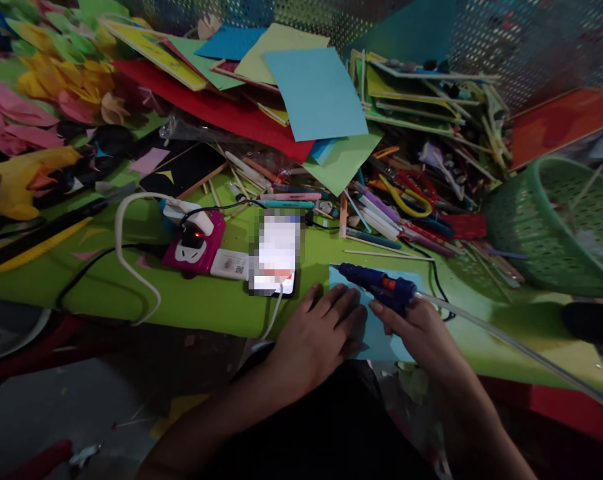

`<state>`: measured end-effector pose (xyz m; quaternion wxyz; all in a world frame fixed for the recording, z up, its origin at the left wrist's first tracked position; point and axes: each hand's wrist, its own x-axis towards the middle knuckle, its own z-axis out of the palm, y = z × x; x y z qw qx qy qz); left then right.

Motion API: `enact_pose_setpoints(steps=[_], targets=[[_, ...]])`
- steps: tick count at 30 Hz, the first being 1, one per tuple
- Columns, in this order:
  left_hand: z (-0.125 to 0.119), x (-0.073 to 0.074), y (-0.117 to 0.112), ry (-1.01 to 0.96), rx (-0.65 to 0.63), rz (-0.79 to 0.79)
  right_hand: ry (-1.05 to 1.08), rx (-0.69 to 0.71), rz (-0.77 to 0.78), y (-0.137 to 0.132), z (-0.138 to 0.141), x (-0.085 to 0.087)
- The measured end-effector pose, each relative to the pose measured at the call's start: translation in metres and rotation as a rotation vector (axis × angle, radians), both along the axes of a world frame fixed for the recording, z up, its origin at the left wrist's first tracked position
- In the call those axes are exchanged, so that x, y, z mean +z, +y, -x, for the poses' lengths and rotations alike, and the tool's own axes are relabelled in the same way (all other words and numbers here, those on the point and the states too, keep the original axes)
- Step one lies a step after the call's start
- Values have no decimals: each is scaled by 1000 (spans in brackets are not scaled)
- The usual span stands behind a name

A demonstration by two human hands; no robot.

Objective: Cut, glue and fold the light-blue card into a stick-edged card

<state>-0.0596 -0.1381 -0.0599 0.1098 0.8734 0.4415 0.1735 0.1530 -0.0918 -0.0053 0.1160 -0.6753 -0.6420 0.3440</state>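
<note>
A blue hot glue gun (pixel 381 283) is gripped in my right hand (pixel 421 327), its nozzle pointing left and a long clear glue stick (pixel 501 333) running out of its back. Under it lies a sheet of light blue paper (pixel 388 347) at the table's front edge. My left hand (pixel 321 327) rests flat on the paper's left part, fingers stretched out and slightly apart. Left of that hand, a lit phone (pixel 277 250) with a blurred screen lies on the green table (pixel 216 310), a white cable plugged into its near end.
A magenta power strip (pixel 196 250) with plugs and cables sits left of the phone. Pens, scissors (pixel 408 200) and sticks lie heaped behind, below stacked coloured paper (pixel 316 93). A green basket (pixel 556 227) stands at right, folded paper flowers (pixel 56 80) at far left.
</note>
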Motion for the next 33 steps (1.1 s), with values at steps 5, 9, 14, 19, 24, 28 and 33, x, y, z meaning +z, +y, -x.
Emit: enact_pose_setpoints(steps=[5,9,14,19,24,28,33], targets=[[-1,-1,0,4,13,-25,10,-30,24,-2,-4,-3],[2,1,0,7,20,-36,30,-59,38,-5,-14,-6],[3,0,2,3,23,-91,352,-202,-52,-8,-41,5],[4,-3,8,-53,28,-106,434,-496,-275,-8,-94,23],[5,-3,9,-92,25,-155,74,-607,-321,4,-157,11],[5,-1,10,-75,28,-169,-124,-607,-276,22,-188,-1],[5,3,11,-56,21,-166,-413,-643,-342,28,-198,11]])
